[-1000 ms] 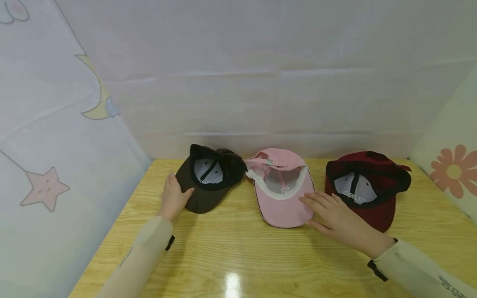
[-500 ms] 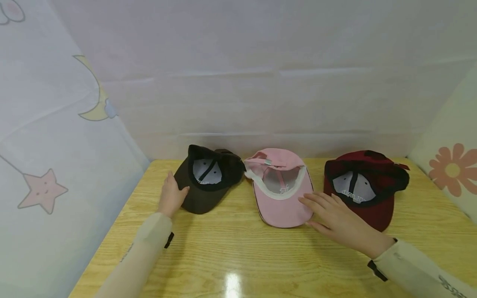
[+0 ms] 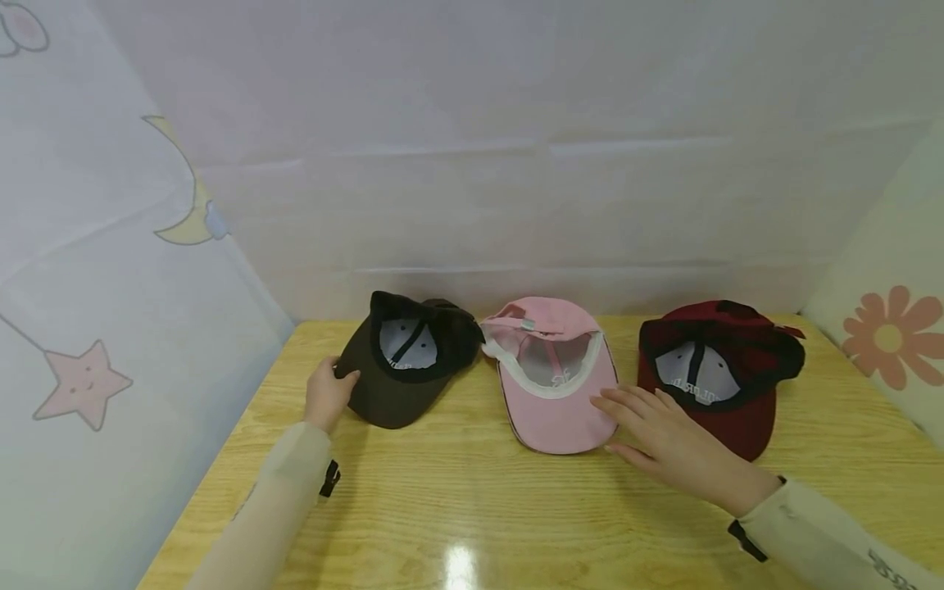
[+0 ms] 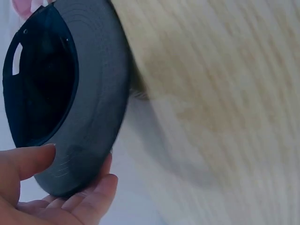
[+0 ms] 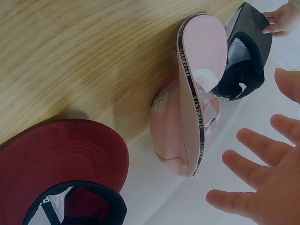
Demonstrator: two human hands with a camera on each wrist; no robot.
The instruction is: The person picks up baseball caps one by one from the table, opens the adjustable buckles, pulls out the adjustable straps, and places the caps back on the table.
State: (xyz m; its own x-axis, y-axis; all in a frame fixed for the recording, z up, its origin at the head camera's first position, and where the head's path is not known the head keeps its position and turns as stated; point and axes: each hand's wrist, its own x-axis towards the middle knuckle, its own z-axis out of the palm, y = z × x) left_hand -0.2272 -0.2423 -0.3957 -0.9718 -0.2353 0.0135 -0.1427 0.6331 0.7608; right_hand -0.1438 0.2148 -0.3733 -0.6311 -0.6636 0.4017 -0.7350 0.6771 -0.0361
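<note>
At the left, my left hand (image 3: 328, 397) grips the side of the black cap's brim. The left wrist view has its thumb on one face of the brim and the fingers (image 4: 101, 197) beneath. That black cap (image 3: 401, 401) lies upturned, its inside showing. In the middle sits a pink cap (image 3: 560, 422), also upturned. My right hand (image 3: 671, 438) hovers by the right edge of the pink brim, holding nothing; the right wrist view shows its fingers (image 5: 248, 168) spread and apart from the cap. Behind this hand is a dark red cap (image 3: 745, 422), partly covered by it.
The caps stand in a row near the back of a wooden table (image 3: 472, 500). A pale backdrop (image 3: 516, 221) rises behind the table. Printed sheets flank it, with a star (image 3: 84, 383) at left and a flower (image 3: 888, 338) at right.
My left hand's fingers have closed from lying loosely along the black cap's brim to gripping it. The right hand has stayed in nearly the same place; the caps have hardly moved.
</note>
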